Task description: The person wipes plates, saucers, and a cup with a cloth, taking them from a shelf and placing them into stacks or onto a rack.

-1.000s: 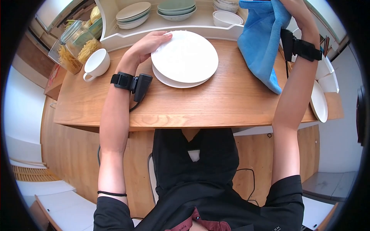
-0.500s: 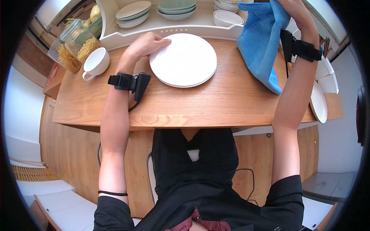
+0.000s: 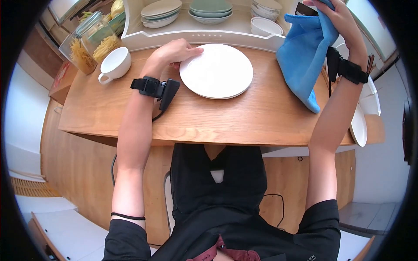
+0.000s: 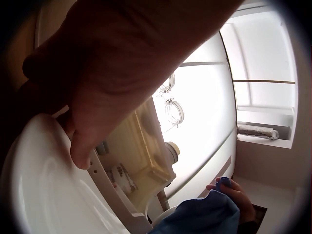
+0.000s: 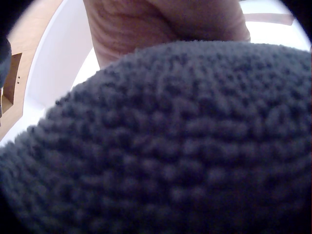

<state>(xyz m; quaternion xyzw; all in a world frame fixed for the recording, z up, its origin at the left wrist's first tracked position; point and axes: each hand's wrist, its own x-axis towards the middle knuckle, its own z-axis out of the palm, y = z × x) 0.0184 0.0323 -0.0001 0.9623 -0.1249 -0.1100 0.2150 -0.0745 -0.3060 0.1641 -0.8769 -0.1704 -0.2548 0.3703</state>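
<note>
On the wooden table lies a white plate (image 3: 217,71), stacked on a second white plate (image 3: 235,95) whose edge barely shows below it. My left hand (image 3: 176,53) holds the far-left rim, thumb on top; its other fingers are partly hidden. The left wrist view shows that thumb at the rim of the plate (image 4: 53,190). At the back right, my right hand (image 3: 343,21) grips a blue cloth (image 3: 302,54) by its top, and the cloth hangs down over the table. Close up, the cloth (image 5: 170,136) fills most of the right wrist view.
A white cup (image 3: 116,63) stands left of my left hand, near jars of pasta (image 3: 106,47). Behind, a white shelf (image 3: 209,37) holds stacked plates (image 3: 161,12) and bowls (image 3: 265,27). Another white plate (image 3: 359,126) leans at the right edge, below white containers (image 3: 370,95).
The upper plate, earlier offset above the lower one, has come down and lines up with it. My left hand stays at its rim. My right hand still holds the cloth; the head view has shifted slightly.
</note>
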